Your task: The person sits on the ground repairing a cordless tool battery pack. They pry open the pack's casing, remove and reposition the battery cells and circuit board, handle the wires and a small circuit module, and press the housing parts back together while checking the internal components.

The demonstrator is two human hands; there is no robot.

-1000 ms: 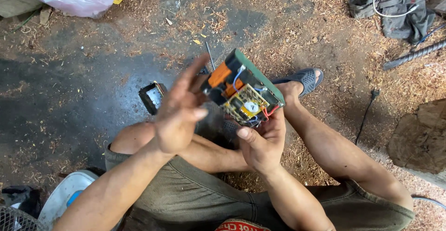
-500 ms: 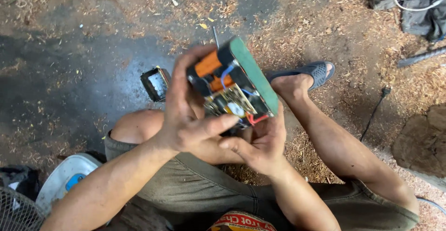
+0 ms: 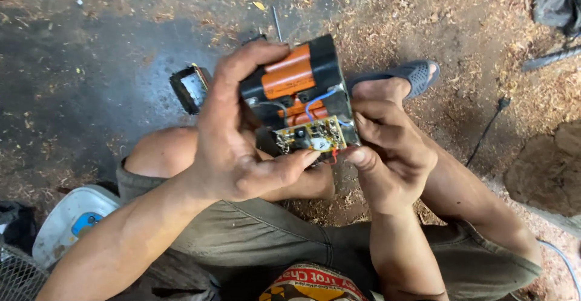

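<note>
Orange cells show through the opened black battery pack that you hold up in front of you, above your lap, with both hands closed on it. Your left hand wraps the pack from the left side: the fingers curl over its upper edge beside the long orange cell, and the thumb reaches across underneath until its tip touches the lower edge of the small yellowish circuit board. Your right hand grips from the other side, the fingers pressed against the pack's right wall and the thumb tip set at the board's lower right corner, just beside a short red wire. A blue wire loops from the middle of the pack down toward the board. The pack is tilted, its orange end pointing up and away from you, the board end nearest your body. Below it lie your folded legs in olive trousers, and your foot in a dark blue sandal rests on the ground just right of the pack. On the dark floor to the left of your left hand sits a small black box-shaped part, well apart from the pack. Sawdust covers much of the ground to the right, and a thin black cable runs across it. A white plastic container sits at your lower left.
</note>
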